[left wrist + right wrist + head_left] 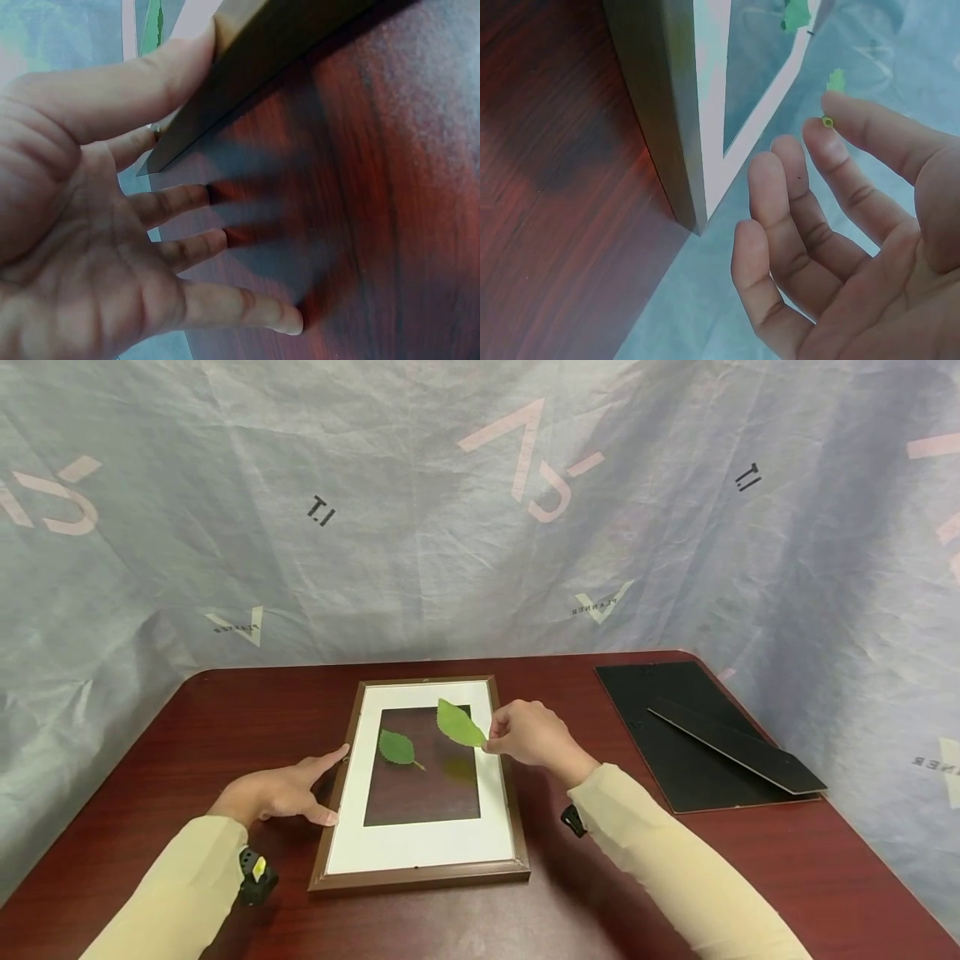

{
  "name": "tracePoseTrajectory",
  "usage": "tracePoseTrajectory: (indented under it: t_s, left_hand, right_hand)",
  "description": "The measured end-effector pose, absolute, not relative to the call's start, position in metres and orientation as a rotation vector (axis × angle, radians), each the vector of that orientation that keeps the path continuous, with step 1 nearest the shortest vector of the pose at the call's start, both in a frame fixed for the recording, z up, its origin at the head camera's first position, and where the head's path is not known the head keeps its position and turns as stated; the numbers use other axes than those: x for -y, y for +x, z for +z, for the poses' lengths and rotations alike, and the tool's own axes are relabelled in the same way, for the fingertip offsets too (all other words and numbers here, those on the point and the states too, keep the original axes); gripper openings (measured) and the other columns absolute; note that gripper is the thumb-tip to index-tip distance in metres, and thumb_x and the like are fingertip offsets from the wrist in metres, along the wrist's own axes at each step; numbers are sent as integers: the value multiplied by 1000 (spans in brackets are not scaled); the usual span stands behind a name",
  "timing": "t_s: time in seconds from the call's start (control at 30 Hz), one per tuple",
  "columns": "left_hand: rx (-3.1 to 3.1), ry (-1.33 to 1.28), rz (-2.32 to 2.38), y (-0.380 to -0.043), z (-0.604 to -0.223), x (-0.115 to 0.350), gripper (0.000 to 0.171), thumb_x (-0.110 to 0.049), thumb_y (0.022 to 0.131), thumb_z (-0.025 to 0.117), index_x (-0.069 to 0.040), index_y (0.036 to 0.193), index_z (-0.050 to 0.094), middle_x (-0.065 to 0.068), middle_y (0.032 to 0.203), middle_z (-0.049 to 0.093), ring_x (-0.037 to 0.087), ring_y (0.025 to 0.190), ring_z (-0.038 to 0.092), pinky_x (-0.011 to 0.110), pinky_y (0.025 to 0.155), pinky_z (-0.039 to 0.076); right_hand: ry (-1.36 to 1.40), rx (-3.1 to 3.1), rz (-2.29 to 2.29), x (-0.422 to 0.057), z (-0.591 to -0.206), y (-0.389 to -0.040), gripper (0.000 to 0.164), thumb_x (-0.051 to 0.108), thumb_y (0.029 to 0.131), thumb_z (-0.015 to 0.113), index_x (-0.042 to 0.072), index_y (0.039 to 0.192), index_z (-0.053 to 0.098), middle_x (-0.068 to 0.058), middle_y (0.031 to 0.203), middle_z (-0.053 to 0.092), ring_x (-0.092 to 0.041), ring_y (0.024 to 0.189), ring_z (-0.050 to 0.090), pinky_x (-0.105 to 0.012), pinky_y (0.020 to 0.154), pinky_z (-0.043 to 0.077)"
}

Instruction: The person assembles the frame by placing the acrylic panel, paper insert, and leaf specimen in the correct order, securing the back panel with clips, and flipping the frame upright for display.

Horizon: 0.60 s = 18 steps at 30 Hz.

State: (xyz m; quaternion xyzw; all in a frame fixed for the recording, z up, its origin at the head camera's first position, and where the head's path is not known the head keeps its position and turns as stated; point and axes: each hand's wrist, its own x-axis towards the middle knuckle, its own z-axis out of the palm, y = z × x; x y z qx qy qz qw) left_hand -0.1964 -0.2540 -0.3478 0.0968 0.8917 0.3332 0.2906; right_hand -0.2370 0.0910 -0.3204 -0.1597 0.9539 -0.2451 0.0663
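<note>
A picture frame [420, 878] with a brown rim and a white mat [393, 847] lies flat on the table. On its dark central window rests a green leaf [397, 747], stem pointing right. My right hand [534, 733] pinches the stem of a second, lighter leaf [459, 724] between thumb and index finger, over the window's right part. In the right wrist view the stem end [827, 121] shows between those fingertips. My left hand [281, 792] is spread at the frame's left side, thumb and index fingertip touching the rim, the other fingers [240, 307] reaching down to the tabletop.
A black backing board [675, 760] lies at the table's right, its stand leg [738, 747] sticking up at an angle. The reddish-brown wooden table [247, 718] has a grey printed curtain [420, 527] behind it and at both sides.
</note>
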Motion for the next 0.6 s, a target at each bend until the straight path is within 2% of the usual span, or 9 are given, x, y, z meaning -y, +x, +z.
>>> tracePoseTrajectory:
  t_s: [0.13,0.27,0.6]
  left_hand:
    - [-2374,251,892,-196,-348,253,111,-10,85,82,-3,162,2,42,158,-4,61,145,-3,74,110,17]
    - [-2373,248,895,-196,-348,253,111,-10,85,82,-2,162,2,43,158,-5,61,145,-3,74,110,17]
    - [-2376,250,891,-196,-347,253,111,-9,84,82,-2,162,3,42,158,-4,61,145,-2,74,110,18]
  right_hand:
    - [-425,-2895,-645,-80,-321,-242,19,27,89,81,19,74,70,3,75,62,-16,64,51,-31,53,37]
    - [-392,-2903,-586,-71,-324,-247,17,26,88,80,20,76,70,2,81,63,-19,68,55,-34,55,41]
    - [-348,-2914,-441,-45,-329,-260,23,26,88,81,19,70,69,6,73,63,-15,68,57,-34,60,44]
